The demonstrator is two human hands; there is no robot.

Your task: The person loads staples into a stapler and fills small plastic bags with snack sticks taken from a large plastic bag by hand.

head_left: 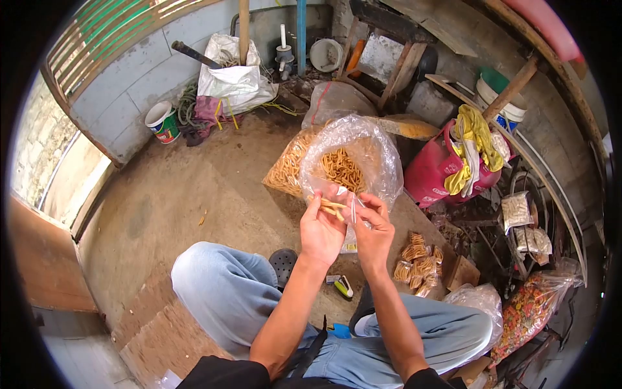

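My left hand (322, 236) is closed around a few golden stick-shaped snacks (333, 207), palm turned up. Close beside it, my right hand (374, 235) pinches a small transparent plastic bag (352, 211), its mouth near the sticks. Just beyond both hands stands a large transparent plastic sack (383, 155), opened at the top, with many more snack sticks (341, 168) inside. Several small filled snack packets (418, 264) lie in a heap on the floor right of my right forearm. A green-and-black cutting tool (343, 286) rests between my legs.
A pink gas cylinder (435, 165) draped with yellow gloves (472, 149) stands to the right. Further right is a bag of colourful snacks (532, 305). A white sack (233, 81) and a paint bucket (162, 122) stand by the back wall. Concrete floor (168, 188) extends to the left.
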